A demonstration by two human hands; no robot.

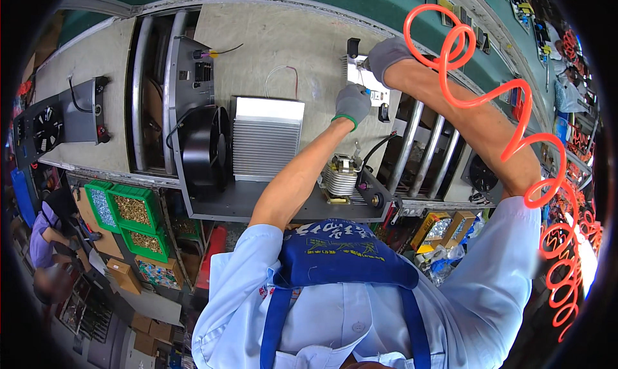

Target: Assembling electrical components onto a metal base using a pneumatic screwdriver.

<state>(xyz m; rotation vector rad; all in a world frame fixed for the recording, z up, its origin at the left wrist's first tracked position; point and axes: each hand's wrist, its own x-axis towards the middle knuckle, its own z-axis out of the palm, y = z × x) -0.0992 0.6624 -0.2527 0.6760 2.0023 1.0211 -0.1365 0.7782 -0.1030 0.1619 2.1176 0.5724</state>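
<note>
My right hand point(389, 57), in a grey glove, is wrapped round a tool mostly hidden by the hand. Its metal tip point(365, 64) points at a white-silver panel point(380, 95). My left hand point(352, 104), in a grey glove with a green cuff, is closed at the panel's left edge; what its fingers hold is hidden. Black brackets point(353, 46) stand at the panel's ends. Nearer me lies a grey metal chassis point(257, 205) with a finned silver heat sink point(267, 140), a black round fan point(205, 147) and a copper-and-metal transformer point(341, 177).
A red coiled air hose point(521, 121) loops over my right forearm. Metal rollers point(412, 147) run beside the work board point(257, 31). Another fan unit point(58, 121) stands at far left. Green bins point(132, 208) hold small screws; a person point(51, 234) works beyond them.
</note>
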